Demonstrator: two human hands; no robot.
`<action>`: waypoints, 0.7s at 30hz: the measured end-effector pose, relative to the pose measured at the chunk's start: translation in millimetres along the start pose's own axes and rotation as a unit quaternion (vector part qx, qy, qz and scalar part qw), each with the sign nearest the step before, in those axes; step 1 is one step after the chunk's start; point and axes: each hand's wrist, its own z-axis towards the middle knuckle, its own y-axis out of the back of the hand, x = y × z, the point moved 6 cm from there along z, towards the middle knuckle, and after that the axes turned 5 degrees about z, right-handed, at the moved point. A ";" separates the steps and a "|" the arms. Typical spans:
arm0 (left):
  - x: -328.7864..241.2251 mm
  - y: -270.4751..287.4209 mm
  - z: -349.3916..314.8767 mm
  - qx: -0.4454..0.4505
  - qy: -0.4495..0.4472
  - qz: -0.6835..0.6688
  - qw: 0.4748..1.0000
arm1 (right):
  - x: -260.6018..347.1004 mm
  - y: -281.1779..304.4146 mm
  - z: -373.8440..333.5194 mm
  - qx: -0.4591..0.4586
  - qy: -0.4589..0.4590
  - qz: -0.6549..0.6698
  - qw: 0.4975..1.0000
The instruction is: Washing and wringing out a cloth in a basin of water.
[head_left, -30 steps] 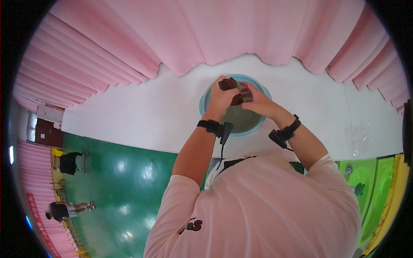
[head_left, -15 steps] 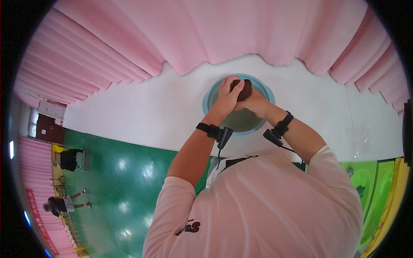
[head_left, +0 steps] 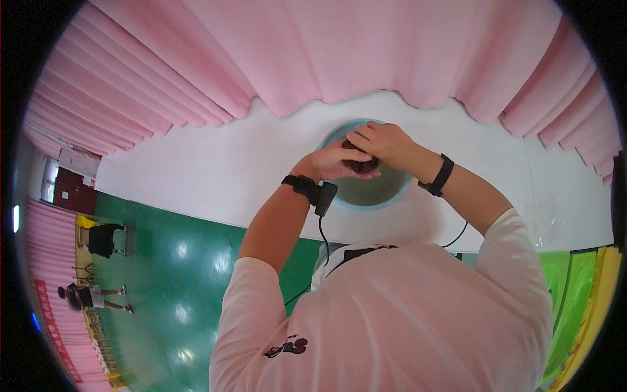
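Observation:
A dark brown, rounded object (head_left: 363,166) is held between my two hands above a light blue basin (head_left: 373,208). My left hand (head_left: 332,161) grips it from the left, with fingers beneath and thumb across its near side. From above and the right, my right hand (head_left: 386,144) wraps over its top. Much of the object lies hidden behind my fingers, so I cannot make out its exact kind. Greyish-green, murky water (head_left: 369,189) fills the lower part of the basin.
The basin stands on a white table (head_left: 215,170) backed by a pink curtain (head_left: 366,52). Cables hang from my wrist straps. Bright green panels (head_left: 575,300) are at the right. Across the green floor (head_left: 176,274), a person (head_left: 91,297) is at the far left.
My right hand has come up from below the brown object to its top. The left hand has turned to hold it from underneath and moved slightly down in view.

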 end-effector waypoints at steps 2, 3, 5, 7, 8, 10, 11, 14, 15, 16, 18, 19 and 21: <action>0.2 9.7 9.0 0.005 -0.070 0.015 0.997 | 7.7 6.7 0.5 -0.012 0.028 -0.078 0.996; 3.4 17.8 12.6 -0.024 -0.048 0.024 0.998 | 10.0 7.9 0.3 0.015 0.040 -0.113 0.993; 8.6 16.8 8.2 0.013 -0.045 0.009 0.999 | 10.5 5.9 -0.6 0.040 0.049 -0.150 0.987; 8.1 20.1 4.7 0.076 -0.055 -0.062 0.994 | 12.0 1.4 -1.2 0.017 0.087 -0.165 0.982; 5.3 18.2 2.9 0.078 -0.051 -0.063 0.994 | 11.2 7.0 0.3 0.018 0.083 -0.164 0.983; 3.3 7.6 1.1 0.124 -0.014 -0.136 0.983 | 21.4 24.2 1.2 -0.063 0.203 -0.239 0.947; 2.7 4.0 0.3 0.124 -0.011 -0.136 0.983 | 18.7 22.3 5.1 -0.064 0.201 -0.237 0.948; 10.9 2.1 9.8 0.159 -0.047 -0.076 0.983 | 17.7 12.2 5.1 -0.102 0.246 -0.175 0.948; 20.4 12.7 17.5 0.137 -0.036 -0.027 0.990 | 12.4 5.4 6.1 -0.008 0.220 -0.152 0.964; 30.7 23.5 22.1 0.115 -0.026 0.023 0.993 | 9.5 -3.6 5.7 0.085 0.192 -0.129 0.969; 31.7 19.2 26.3 0.098 -0.007 0.066 0.993 | 10.2 -5.9 -1.9 0.069 0.178 -0.120 0.974; 33.4 18.1 27.5 0.078 0.010 0.111 0.991 | 10.8 -6.1 -5.1 0.052 0.167 -0.113 0.978; 21.7 1.1 26.4 0.016 0.014 0.148 0.989 | 5.8 -10.7 -10.9 0.066 0.127 -0.117 0.983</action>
